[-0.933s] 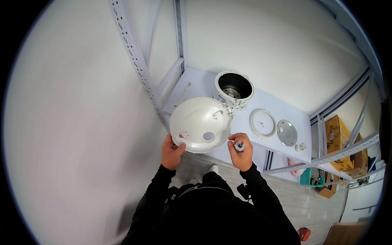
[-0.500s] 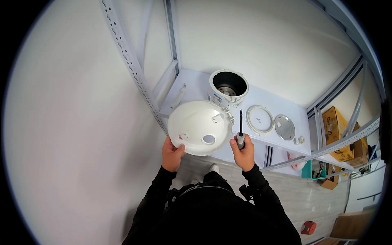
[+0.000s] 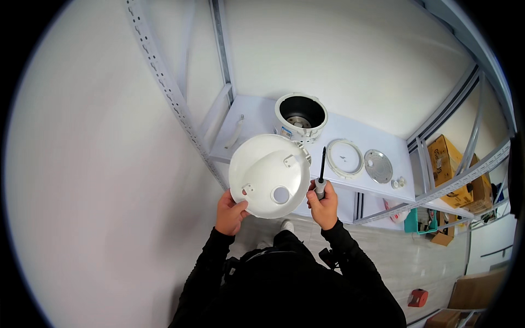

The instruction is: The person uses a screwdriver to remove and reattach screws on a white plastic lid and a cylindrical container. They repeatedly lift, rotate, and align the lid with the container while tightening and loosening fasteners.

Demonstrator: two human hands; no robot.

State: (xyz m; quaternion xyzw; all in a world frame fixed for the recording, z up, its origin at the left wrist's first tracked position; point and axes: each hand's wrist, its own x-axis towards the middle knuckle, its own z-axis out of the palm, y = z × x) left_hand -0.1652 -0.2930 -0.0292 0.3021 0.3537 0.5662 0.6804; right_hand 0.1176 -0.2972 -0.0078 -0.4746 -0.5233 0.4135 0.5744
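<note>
My left hand (image 3: 229, 213) grips the lower left rim of a white rice cooker lid (image 3: 265, 175), its hollow inside turned up. The lid has a round hole, two small brackets and a hinge part at its right edge. Upright in my right hand (image 3: 325, 208) is a screwdriver (image 3: 320, 186) with a grey handle and dark shaft, just right of the lid. Behind the lid, on the shelf, stands the white rice cooker body (image 3: 285, 129), open at the top with a dark interior.
On the white shelf (image 3: 257, 105) lie a curved white strip (image 3: 235, 134), a white ring (image 3: 332, 168) encircling tiny pieces, a perforated metal disc (image 3: 379, 167) and small round parts (image 3: 398, 183). Metal posts (image 3: 164, 82) frame it. At right are cardboard boxes (image 3: 451, 169) and a teal basket (image 3: 420, 220).
The lid has tilted more toward me, showing more of its hollow inside. Both hands keep their holds, and the whole view has shifted slightly.
</note>
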